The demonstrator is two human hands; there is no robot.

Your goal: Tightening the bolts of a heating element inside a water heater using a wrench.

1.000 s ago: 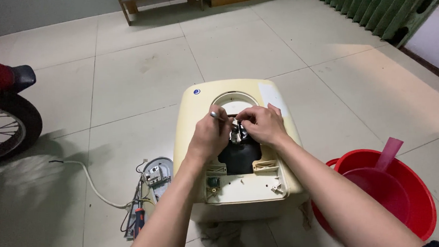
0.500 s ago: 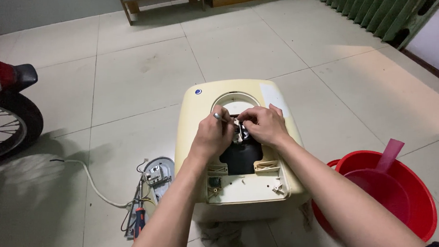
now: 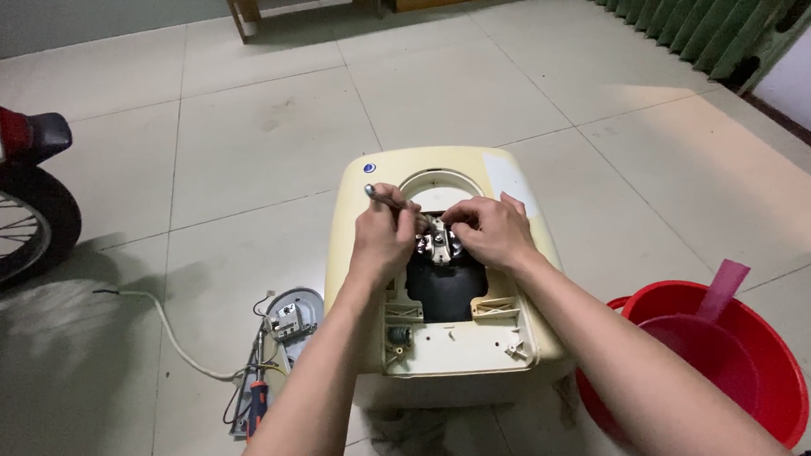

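Cream appliance housing [image 3: 368,254] on open tiled floor [image 3: 245,148] | my left hand [image 3: 382,241] grips metal tool [image 3: 390,198] | my right hand [image 3: 489,230] pinches metal fitting [image 3: 439,243] | red basin [image 3: 764,362] right.

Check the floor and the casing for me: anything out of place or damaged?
The cream casing lies opened on the floor tiles, its dark cavity exposed. A removed round part with loose wires and a white cable sprawl left of it. No spill or breakage shows.
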